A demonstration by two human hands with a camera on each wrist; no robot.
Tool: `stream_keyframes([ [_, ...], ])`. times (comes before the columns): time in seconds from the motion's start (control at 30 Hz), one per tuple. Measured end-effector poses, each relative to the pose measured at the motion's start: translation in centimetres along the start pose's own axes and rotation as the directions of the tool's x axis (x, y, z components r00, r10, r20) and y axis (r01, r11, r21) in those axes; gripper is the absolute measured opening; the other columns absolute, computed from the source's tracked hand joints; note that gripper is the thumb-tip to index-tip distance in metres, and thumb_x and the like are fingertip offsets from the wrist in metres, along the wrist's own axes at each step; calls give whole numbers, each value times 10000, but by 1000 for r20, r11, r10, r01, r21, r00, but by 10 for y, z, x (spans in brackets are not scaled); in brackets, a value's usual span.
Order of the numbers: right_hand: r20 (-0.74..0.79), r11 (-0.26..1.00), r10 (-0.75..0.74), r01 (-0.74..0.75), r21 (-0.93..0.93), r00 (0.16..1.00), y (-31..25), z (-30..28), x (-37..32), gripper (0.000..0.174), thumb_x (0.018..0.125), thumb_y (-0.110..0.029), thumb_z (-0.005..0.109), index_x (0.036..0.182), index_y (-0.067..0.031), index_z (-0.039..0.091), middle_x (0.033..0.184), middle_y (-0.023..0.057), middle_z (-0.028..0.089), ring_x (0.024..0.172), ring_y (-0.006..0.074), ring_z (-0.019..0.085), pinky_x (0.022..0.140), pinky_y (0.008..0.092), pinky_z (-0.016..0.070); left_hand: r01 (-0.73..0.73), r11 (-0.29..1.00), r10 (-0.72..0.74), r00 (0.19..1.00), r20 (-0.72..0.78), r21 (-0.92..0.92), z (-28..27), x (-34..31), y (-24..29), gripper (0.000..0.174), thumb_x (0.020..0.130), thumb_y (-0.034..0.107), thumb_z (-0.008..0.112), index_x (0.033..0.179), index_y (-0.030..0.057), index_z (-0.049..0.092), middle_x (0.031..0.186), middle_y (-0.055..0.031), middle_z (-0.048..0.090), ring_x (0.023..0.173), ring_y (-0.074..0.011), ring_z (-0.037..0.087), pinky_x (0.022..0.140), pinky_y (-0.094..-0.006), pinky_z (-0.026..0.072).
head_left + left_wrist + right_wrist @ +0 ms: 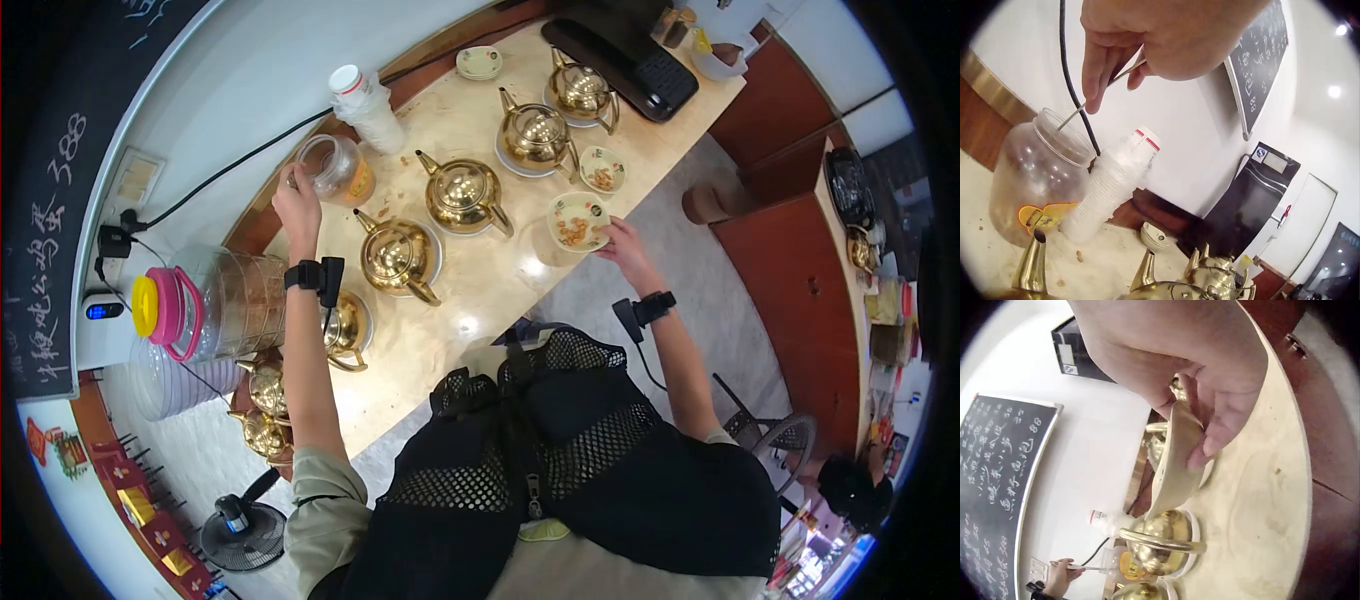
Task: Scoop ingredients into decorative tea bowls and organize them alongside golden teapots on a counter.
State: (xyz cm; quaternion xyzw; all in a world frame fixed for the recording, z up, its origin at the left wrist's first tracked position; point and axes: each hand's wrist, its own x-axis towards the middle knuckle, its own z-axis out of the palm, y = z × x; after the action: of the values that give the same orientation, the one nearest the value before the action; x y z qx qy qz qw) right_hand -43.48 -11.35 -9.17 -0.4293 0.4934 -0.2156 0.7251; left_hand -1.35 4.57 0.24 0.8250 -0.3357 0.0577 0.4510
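Observation:
My left hand point(298, 212) pinches a thin metal handle point(1072, 117) above a clear jar point(340, 178) with an orange label. The handle slants down through the jar's open mouth, and its lower end is hidden inside. At the table's front edge my right hand point(632, 256) grips the rim of a small patterned bowl point(575, 207), thumb on one side and fingers on the other. Brown dried pieces point(573, 234) lie in it. A similar bowl point(604, 160) with brown pieces sits just beyond. Between my hands stand gold teapots point(463, 195) on white saucers.
Stacked plastic cups point(375, 115) lean behind the jar. A small stack of bowls point(480, 62) and a black appliance point(625, 65) occupy the far end. At left are a large pink-and-yellow-lidded container point(225, 300) and more gold teapots point(265, 432). A black cable point(235, 155) runs along the wall.

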Motion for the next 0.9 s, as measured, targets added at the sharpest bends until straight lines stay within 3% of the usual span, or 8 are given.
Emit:
stream_keyframes([
  [0.03,14,999,37,-37,-5,999,8,2,2,302,752,-144,450,1031,-29,459,834,66,563,667,145,568,582,234,461,-6,1000,6,1000,9,-3,1,2,4,185,808,131,408,834,-4,532,668,-150,568,638,-202,585,549,-290,441],
  [0.1,8,999,42,-42,-1,999,24,6,9,320,749,-151,457,1045,-29,452,832,69,564,673,152,569,589,239,464,-80,991,71,994,80,107,1,4,7,219,806,176,398,845,21,549,668,-180,561,658,-280,566,562,-339,425],
  [0.3,-9,991,126,-126,37,992,41,24,29,328,731,-114,481,1045,-21,454,832,77,563,690,178,575,603,254,476,-104,925,28,977,210,365,5,11,-1,278,803,255,382,867,50,559,726,-193,552,699,-357,521,617,-410,414],
  [0.53,21,984,171,-172,42,985,49,38,53,301,732,-102,493,1027,-44,470,884,75,555,716,197,567,641,271,457,-54,913,-54,967,250,406,5,22,-4,298,798,278,387,880,49,558,734,-204,547,707,-354,521,621,-416,415],
  [0.6,-25,988,156,-156,-3,987,53,41,58,269,716,-87,489,977,-25,504,829,97,567,675,195,578,606,274,479,-78,885,-60,958,279,458,4,27,-8,334,802,301,368,882,40,559,744,-208,548,723,-354,523,642,-411,417],
  [0.7,-46,985,156,-158,-66,987,60,39,67,232,715,-86,485,936,-28,525,812,93,570,674,200,578,607,285,477,-36,855,-54,986,157,517,6,29,-10,371,806,325,345,862,29,563,762,-211,549,745,-353,523,667,-409,416],
  [0.8,-56,986,152,-156,-63,987,53,42,60,297,716,-100,498,1003,-34,463,837,93,561,692,202,571,625,293,468,45,860,-133,981,138,508,4,29,-2,390,806,338,336,842,26,567,771,-217,547,759,-355,522,680,-413,413],
  [0.9,-44,981,175,-178,-80,984,49,38,53,396,718,-118,515,1082,-49,375,890,104,539,702,206,564,637,294,459,33,912,-115,977,178,409,2,28,3,387,802,338,365,833,3,556,781,-241,535,765,-376,507,686,-419,399],
])
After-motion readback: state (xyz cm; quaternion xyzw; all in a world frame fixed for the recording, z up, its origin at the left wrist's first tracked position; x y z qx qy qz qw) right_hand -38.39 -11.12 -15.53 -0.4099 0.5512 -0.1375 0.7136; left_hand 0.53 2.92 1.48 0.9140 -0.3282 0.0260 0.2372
